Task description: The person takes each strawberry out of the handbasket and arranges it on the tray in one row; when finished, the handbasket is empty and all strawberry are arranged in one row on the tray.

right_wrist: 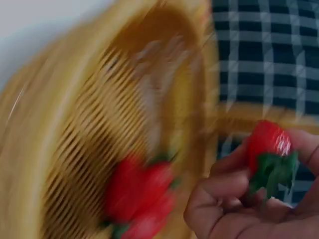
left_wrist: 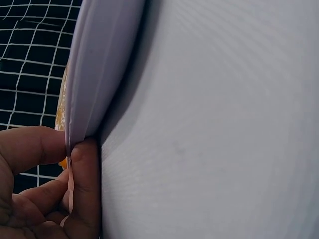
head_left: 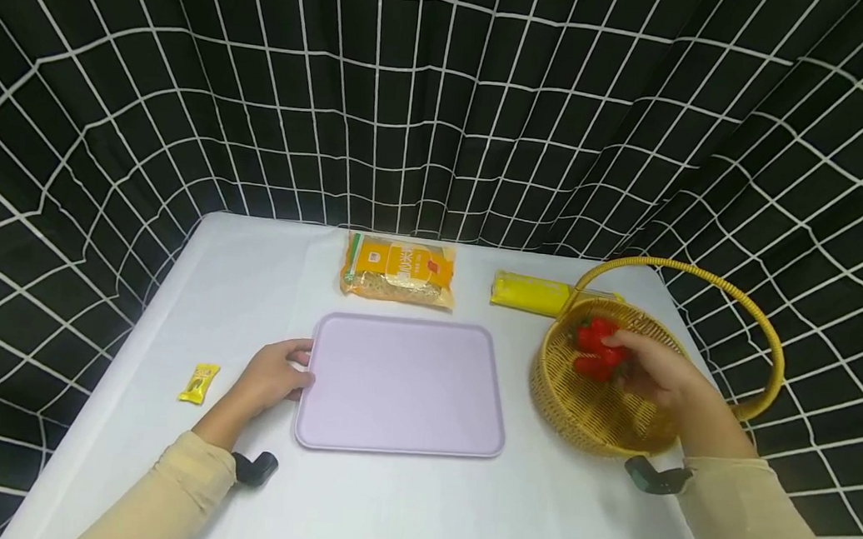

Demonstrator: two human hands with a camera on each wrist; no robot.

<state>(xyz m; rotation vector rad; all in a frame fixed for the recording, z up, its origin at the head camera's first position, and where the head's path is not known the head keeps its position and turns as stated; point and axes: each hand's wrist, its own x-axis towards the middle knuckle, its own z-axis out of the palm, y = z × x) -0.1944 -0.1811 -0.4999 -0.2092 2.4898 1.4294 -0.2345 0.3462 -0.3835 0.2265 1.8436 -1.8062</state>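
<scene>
Left hand on the tray's rim, right hand on a strawberry

The hands are well apart. The left hand (head_left: 274, 373) pinches the left edge of the lilac tray (head_left: 402, 384), which lies on the white worktop (head_left: 400, 509). The right hand (head_left: 650, 368), over the wicker basket (head_left: 556, 416) at the right, has thumb and fingers closed round one strawberry (right_wrist: 269, 142). More strawberries (right_wrist: 137, 191) lie in the basket.

The right wrist view shows what the head view leaves unclear: the held strawberry is apart from the others, its green cap towards the palm; the basket is blurred there. The left wrist view shows digits on both sides of the tray's rim, and a dark shadow along its underside.

Only the head view takes in the small yellow sachet (head_left: 199, 383) left of the left hand, the whole orange bag (head_left: 401, 272) behind the tray, and the yellow packet (head_left: 527, 293) behind the basket, partly hidden by it.
</scene>
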